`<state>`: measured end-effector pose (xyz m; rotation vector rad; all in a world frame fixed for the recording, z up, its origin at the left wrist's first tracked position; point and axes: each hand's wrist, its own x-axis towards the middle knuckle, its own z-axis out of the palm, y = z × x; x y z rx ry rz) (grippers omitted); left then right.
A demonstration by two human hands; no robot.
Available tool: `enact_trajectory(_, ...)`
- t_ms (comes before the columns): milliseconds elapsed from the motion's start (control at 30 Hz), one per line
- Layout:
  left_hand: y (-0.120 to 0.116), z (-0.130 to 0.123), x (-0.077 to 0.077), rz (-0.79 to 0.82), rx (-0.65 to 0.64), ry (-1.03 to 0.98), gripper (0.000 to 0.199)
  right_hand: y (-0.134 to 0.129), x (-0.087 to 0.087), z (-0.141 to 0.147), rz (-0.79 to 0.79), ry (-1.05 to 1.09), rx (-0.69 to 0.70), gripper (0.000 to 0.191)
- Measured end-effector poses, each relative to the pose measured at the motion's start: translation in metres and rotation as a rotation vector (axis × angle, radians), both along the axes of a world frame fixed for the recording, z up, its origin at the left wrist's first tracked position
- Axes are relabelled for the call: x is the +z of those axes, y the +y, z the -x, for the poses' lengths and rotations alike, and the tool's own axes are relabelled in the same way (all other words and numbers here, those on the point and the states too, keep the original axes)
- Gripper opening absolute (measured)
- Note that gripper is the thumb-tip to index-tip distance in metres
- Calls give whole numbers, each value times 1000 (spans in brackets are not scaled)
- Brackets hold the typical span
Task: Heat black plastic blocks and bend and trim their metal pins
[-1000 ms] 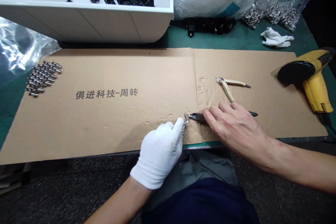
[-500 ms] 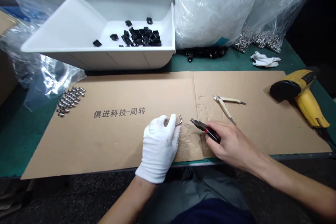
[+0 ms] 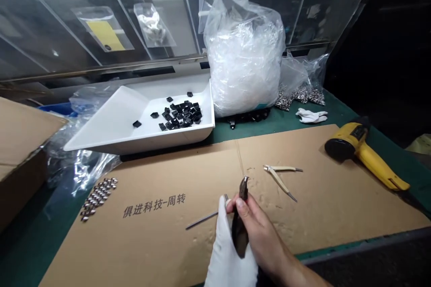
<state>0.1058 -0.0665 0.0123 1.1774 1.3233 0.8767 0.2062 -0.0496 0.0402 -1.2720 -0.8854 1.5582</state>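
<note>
My left hand, in a white glove, is closed around a grey L-shaped hex key. The key's long arm sticks out to the left, and its short bent end shows above the glove. Pressed against the glove is my bare right hand, its fingers wrapped round dark-handled pliers. The pliers stand tilted with their jaws up, and a small shiny metal piece shows at the jaw tip. Part of the left fingers is hidden behind the right hand and pliers.
Cream-handled cutters and a yellow heat gun lie to the right. Small metal parts sit in rows at left on the cardboard. Behind are a white scoop tray with black pieces, a plastic bag and a glove.
My hands have come together; the pliers now point upward beside the glove. The hex key has turned so its long arm points left. The head view has tilted up.
</note>
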Motion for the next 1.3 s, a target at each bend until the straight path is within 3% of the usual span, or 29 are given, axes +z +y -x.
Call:
enact_trajectory(100,19,-8,-5,30,64,-4,64,2,6,9,-13,85,-33,38)
enact_trajectory(200,30,-8,-2,59,71,23,48,1,15,4,-87,-11,10,35)
enact_trajectory(333,22,6,21,98,99,100,36,1,16,-44,-362,-592,162,35)
enact_trajectory(400,10,13,36,193,87,107,36,8,5,-81,-509,-994,87,44)
enact_trajectory(467,-3,16,45,358,72,4,40,19,-12,-117,-524,-1373,46,68)
enact_trajectory(533,-18,17,46,543,77,-178,47,31,-28,-145,-529,-1552,123,78)
enact_trajectory(600,-34,17,40,694,91,-358,55,40,-37,-161,-545,-1600,216,69)
enact_trajectory(667,-48,18,31,799,95,-502,61,43,-34,-166,-529,-1645,280,55)
enact_trajectory(767,-62,19,22,898,127,-626,65,38,-11,-161,-427,-1641,345,45)
enact_trajectory(867,-64,21,19,989,161,-721,65,21,19,-143,-283,-1432,392,37)
enact_trajectory(967,-61,25,17,1072,163,-843,62,0,39,-117,-171,-1169,626,32)
enact_trajectory(1100,-60,31,14,1176,136,-979,59,-13,41,-85,-157,-1054,881,30)
enact_trajectory(1300,-58,39,10,1295,73,-1240,55,0,41,-57,-138,-1161,932,33)
